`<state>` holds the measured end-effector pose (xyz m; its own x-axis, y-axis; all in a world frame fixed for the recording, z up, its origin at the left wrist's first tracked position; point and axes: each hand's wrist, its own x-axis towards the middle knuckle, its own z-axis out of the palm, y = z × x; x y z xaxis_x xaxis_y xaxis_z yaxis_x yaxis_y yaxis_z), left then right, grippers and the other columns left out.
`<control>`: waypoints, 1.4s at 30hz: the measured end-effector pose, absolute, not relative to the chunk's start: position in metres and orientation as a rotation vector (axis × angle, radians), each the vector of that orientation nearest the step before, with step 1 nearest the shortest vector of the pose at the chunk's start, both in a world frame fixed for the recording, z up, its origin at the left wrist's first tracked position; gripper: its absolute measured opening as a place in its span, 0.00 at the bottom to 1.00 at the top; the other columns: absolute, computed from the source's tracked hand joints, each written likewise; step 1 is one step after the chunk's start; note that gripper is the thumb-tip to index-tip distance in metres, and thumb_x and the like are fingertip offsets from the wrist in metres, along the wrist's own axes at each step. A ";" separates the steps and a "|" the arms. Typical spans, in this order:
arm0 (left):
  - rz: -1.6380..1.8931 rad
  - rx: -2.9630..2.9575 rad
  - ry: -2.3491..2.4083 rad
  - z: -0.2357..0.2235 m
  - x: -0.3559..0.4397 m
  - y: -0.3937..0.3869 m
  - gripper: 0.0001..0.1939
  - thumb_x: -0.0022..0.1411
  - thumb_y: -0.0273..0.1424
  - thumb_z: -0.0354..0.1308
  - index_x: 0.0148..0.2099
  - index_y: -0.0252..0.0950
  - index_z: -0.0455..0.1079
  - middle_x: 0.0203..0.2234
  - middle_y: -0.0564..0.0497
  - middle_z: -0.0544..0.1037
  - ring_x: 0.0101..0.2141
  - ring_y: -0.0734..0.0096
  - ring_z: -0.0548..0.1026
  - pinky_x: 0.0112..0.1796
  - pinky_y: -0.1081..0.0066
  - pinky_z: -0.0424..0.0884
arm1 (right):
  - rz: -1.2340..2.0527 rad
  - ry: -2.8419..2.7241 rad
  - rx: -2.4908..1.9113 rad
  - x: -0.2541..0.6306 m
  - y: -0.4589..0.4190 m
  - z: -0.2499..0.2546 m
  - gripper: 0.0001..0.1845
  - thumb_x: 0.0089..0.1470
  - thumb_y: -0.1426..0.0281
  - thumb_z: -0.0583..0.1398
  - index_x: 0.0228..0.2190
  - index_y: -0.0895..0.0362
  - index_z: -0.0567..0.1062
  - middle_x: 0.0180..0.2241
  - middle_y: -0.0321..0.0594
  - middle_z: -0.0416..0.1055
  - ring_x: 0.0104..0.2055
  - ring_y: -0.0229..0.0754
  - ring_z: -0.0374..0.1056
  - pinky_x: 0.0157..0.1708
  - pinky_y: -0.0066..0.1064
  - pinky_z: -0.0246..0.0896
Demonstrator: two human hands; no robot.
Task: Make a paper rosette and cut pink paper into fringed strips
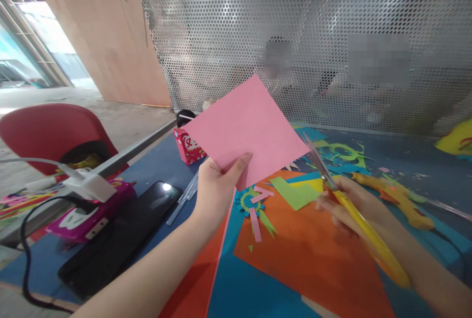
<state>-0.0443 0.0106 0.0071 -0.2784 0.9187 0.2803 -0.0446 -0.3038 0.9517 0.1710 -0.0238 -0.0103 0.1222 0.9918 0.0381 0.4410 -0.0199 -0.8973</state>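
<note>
A sheet of pink paper is raised above the table, its lower edge pinched between the thumb and fingers of my left hand. My right hand grips a pair of scissors with yellow handles, and the blades point up and left at the sheet's right corner. Whether the blades touch the paper I cannot tell. Below lie an orange sheet, a light green paper piece and a blue-and-green paper rosette with pink and green strips.
A yellow glue gun lies at the right, near green paper scraps. Clear glue sticks, a black phone, a purple power strip and a red box occupy the left. Behind stands a perforated metal panel.
</note>
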 end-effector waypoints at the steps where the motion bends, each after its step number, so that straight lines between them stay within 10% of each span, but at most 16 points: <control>1: 1.679 1.216 1.181 0.007 -0.044 0.011 0.09 0.49 0.36 0.64 0.31 0.36 0.76 0.31 0.50 0.80 0.35 0.65 0.76 0.34 0.70 0.73 | 0.850 -1.433 -1.589 0.171 -0.024 -0.011 0.16 0.43 0.56 0.61 0.25 0.52 0.62 0.22 0.31 0.66 0.12 0.28 0.48 0.11 0.24 0.45; 42: 1.710 1.211 1.182 0.007 -0.046 0.011 0.08 0.49 0.35 0.64 0.32 0.36 0.76 0.32 0.51 0.81 0.36 0.67 0.76 0.36 0.72 0.72 | 0.905 -1.449 -1.588 0.172 -0.025 -0.010 0.21 0.42 0.51 0.61 0.26 0.52 0.61 0.21 0.30 0.65 0.11 0.27 0.47 0.12 0.25 0.42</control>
